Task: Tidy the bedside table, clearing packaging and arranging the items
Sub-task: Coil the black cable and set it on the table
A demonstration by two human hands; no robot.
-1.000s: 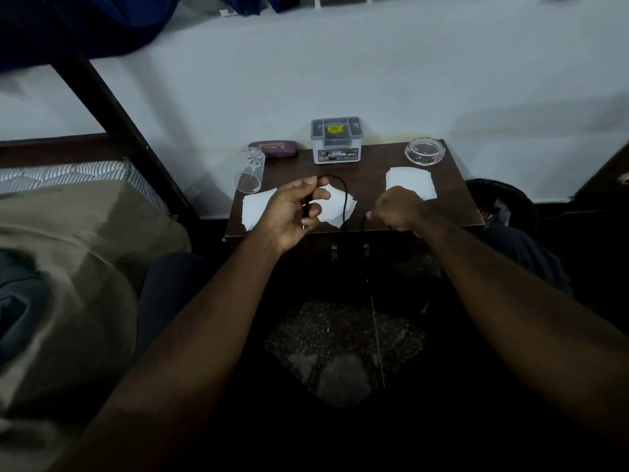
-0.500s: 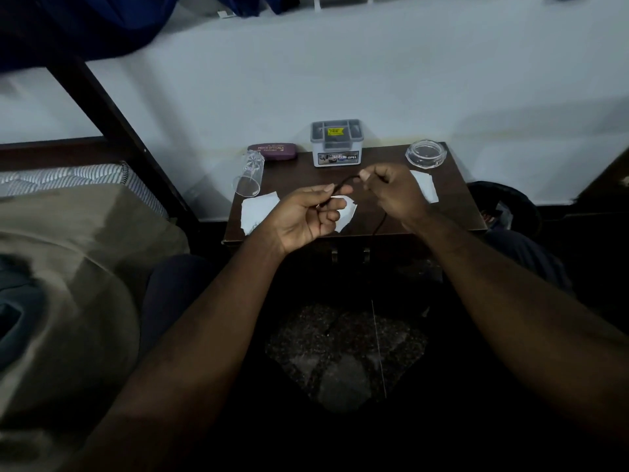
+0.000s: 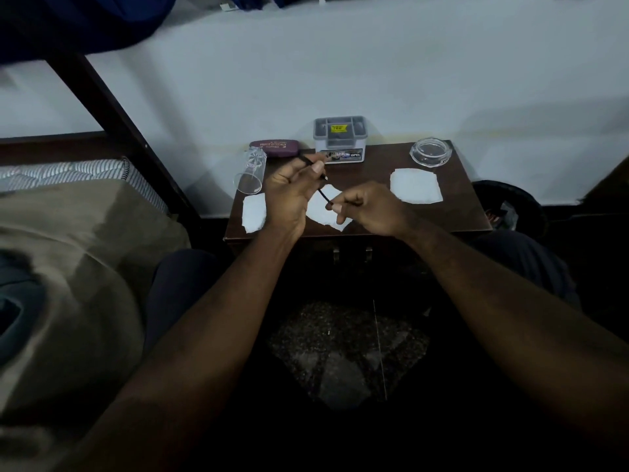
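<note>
Surroundings: white wall; dark slanted bed-frame post; patterned mattress edge under tan blanket (rumpled); blue cloth hanging top left; speckled floor below, dimly lit.

You see a dark wooden worktop standing against a pale wall. Left of the worktop is a bed with a dark slanted frame post. In front of the worktop lies a speckled stone floor. The light is dim.

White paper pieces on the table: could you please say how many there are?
3: left piece at the front-left edge, middle piece partly behind the left hand and right hand, right piece by the glass dish. More may be hidden.
</note>
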